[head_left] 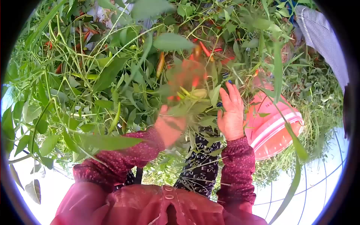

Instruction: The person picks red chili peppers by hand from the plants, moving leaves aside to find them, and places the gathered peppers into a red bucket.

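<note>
My left hand (170, 125) is partly behind blurred leaves, beside a clump of red and green chilies; its fingers are hidden. My right hand (231, 112) is raised among the stems with its fingers apart, close to a small blue object (229, 81) near its fingertips. Between and above the hands are red chilies (204, 48), a blurred red patch and pale green chilies (184, 91). An orange chili (160, 64) hangs further up on the left.
A pink bucket (258, 129) lies tilted at the right of my right hand, its opening facing down and right. Leafy chili plants (48, 93) crowd the left and top. Grey mesh cloth (322, 41) is at upper right. My patterned trousers (198, 165) show below.
</note>
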The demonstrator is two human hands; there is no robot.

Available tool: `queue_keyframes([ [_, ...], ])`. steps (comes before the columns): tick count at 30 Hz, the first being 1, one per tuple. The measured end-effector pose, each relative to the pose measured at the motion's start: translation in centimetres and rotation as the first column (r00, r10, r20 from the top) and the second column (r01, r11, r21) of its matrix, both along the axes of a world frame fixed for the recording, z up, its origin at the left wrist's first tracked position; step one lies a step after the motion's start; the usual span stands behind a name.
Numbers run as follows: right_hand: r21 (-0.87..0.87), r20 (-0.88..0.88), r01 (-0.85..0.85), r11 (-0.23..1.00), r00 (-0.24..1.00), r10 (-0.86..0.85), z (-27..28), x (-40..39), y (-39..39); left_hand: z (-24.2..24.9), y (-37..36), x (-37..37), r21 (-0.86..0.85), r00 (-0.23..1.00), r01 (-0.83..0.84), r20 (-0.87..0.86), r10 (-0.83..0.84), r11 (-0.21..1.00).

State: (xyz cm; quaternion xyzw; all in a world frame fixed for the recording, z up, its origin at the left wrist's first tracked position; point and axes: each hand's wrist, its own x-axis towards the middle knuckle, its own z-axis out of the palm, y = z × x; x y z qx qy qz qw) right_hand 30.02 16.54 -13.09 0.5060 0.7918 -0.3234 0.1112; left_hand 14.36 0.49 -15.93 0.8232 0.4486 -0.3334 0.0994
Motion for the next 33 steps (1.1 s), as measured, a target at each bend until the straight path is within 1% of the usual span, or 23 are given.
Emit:
queue_keyframes([
  [1, -0.005, 0.005, 0.005, 1.0, 1.0, -0.005, 0.9, -0.8, -1.3, -0.6, -0.5, -0.1, 0.192, 0.955, 0.231, -0.234, -0.184, 0.954],
  [2, -0.104, -0.134, 0.307, 0.946, 0.938, -0.319, 1.6, -1.5, -2.6, -0.8, -1.1, -0.2, 0.262, 0.899, 0.358, -0.357, -0.255, 0.896],
  [3, -0.24, -0.233, 0.556, 0.796, 0.763, -0.604, 2.3, -2.2, -3.7, -0.6, -0.9, -0.4, 0.313, 0.824, 0.478, -0.482, -0.297, 0.821],
  [4, -0.422, -0.046, 0.634, 0.648, 0.699, -0.713, 2.9, -3.1, -4.9, 0.7, 0.6, -1.0, 0.131, 0.998, 0.055, -0.035, -0.051, 0.99],
  [5, -0.555, 0.159, 0.697, 0.454, 0.624, -0.765, 3.2, -3.7, -5.7, 1.1, 1.0, -1.0, 0.042, 0.998, -0.031, 0.061, 0.029, 0.999],
  [6, -0.587, 0.204, 0.631, 0.508, 0.722, -0.661, 2.1, -3.2, -7.4, 1.5, 1.4, -1.0, -0.057, 0.981, -0.115, 0.149, 0.123, 0.992],
  [7, -0.587, 0.201, 0.631, 0.508, 0.72, -0.664, 1.6, -3.4, -8.1, 2.3, 2.5, -1.1, -0.16, 0.95, -0.191, 0.219, 0.224, 0.968],
  [8, -0.616, 0.151, 0.658, 0.433, 0.638, -0.755, 1.2, -4.1, -8.8, 3.6, 3.4, -1.5, -0.326, 0.818, -0.37, 0.329, 0.472, 0.87],
  [9, -0.65, 0.111, 0.673, 0.353, 0.543, -0.832, 0.7, -4.5, -9.6, 4.7, 4.2, -1.9, -0.506, 0.615, -0.489, 0.378, 0.692, 0.711],
  [10, -0.704, 0.082, 0.653, 0.279, 0.466, -0.881, 0.0, -4.6, -10.2, 4.6, 3.9, -1.8, -0.512, 0.748, -0.4, 0.296, 0.594, 0.76],
  [11, -0.704, 0.083, 0.654, 0.277, 0.463, -0.882, -0.6, -4.5, -10.5, 4.7, 3.9, -1.7, -0.513, 0.75, -0.398, 0.296, 0.592, 0.761],
  [13, -0.73, 0.269, 0.673, -0.12, 0.122, -0.955, -1.5, -5.2, -10.4, 4.8, 4.4, -1.6, -0.504, 0.682, -0.444, 0.346, 0.644, 0.741],
  [14, -0.717, 0.224, 0.692, -0.078, 0.123, -0.967, -1.7, -5.7, -10.6, 4.9, 4.6, -1.6, -0.503, 0.646, -0.47, 0.364, 0.671, 0.726],
  [15, -0.718, 0.232, 0.691, -0.086, 0.122, -0.965, -1.6, -6.3, -10.4, 5.2, 4.7, -1.6, -0.507, 0.608, -0.493, 0.381, 0.697, 0.707],
  [17, -0.755, 0.322, 0.567, -0.331, -0.119, -0.939, -1.7, -7.2, -10.0, 5.6, 5.2, -1.6, -0.511, 0.573, -0.512, 0.394, 0.718, 0.69],
  [18, -0.753, 0.325, 0.565, -0.338, -0.126, -0.937, -1.9, -7.0, -10.1, 5.9, 5.6, -1.7, -0.511, 0.625, -0.486, 0.363, 0.69, 0.709],
  [19, -0.803, 0.33, 0.482, -0.351, -0.131, -0.935, -2.2, -6.4, -10.1, 5.9, 5.9, -1.7, -0.512, 0.674, -0.457, 0.334, 0.659, 0.728],
  [20, -0.845, 0.333, 0.396, -0.359, -0.134, -0.933, -2.4, -6.0, -10.1, 5.8, 6.0, -1.7, -0.512, 0.676, -0.452, 0.336, 0.655, 0.73],
  [21, -0.843, 0.335, 0.398, -0.362, -0.137, -0.932, -2.3, -6.2, -10.0, 5.7, 5.9, -1.6, -0.508, 0.674, -0.454, 0.342, 0.655, 0.732],
  [23, -0.864, 0.302, 0.337, -0.375, -0.248, -0.92, -2.1, -6.8, -9.7, 5.7, 5.6, -1.6, -0.506, 0.672, -0.455, 0.345, 0.655, 0.733],
  [25, -0.873, 0.303, 0.3, -0.384, -0.282, -0.91, -2.8, -7.0, -10.1, 5.9, 5.4, -2.0, -0.433, 0.621, -0.489, 0.436, 0.651, 0.757],
  [29, -0.865, 0.36, 0.216, -0.453, -0.363, -0.86, -3.3, -7.2, -11.3, 6.1, 5.7, -2.8, -0.493, 0.642, -0.441, 0.411, 0.647, 0.75],
  [33, -0.891, 0.322, 0.214, -0.402, -0.328, -0.888, -2.7, -7.7, -10.0, 6.0, 6.1, -3.2, -0.493, 0.598, -0.45, 0.453, 0.661, 0.745],
])
